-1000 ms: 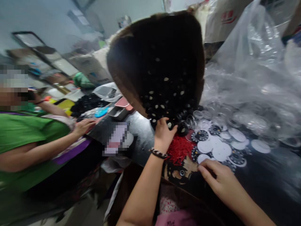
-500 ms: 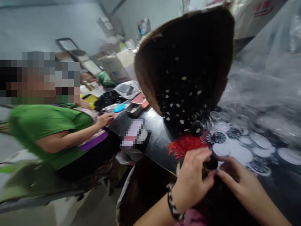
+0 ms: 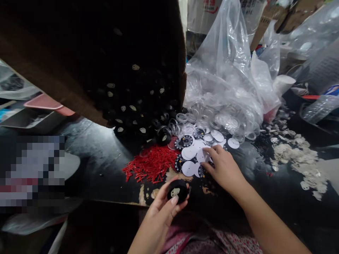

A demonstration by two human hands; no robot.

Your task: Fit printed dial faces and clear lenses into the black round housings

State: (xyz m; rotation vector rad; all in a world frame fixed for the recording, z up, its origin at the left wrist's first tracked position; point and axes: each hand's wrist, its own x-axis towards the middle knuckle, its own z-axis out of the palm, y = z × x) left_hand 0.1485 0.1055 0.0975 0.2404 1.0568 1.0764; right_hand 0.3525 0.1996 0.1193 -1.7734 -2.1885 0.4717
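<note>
My left hand point(image 3: 161, 211) is closed around a round black cap point(image 3: 177, 190) with a pale mark on its face, held just above the near edge of the dark table point(image 3: 100, 158). My right hand point(image 3: 224, 167) reaches forward with its fingers resting on a heap of white and black printed discs point(image 3: 192, 155); the fingertips are bent onto one white disc. A pile of small red sticks point(image 3: 152, 164) lies to the left of the discs. More black caps point(image 3: 137, 123) spill from a tipped cardboard box point(image 3: 66, 70) behind them.
A clear plastic bag point(image 3: 227, 81) full of transparent rings lies behind the discs, with loose rings point(image 3: 185, 121) spilled in front. Pale scraps point(image 3: 296, 155) are scattered at right. Pink and dark trays point(image 3: 45, 106) sit at far left.
The view has swung right, away from the person in green. My left hand carried a black cap toward me; my right hand left it and reached out to the discs.
</note>
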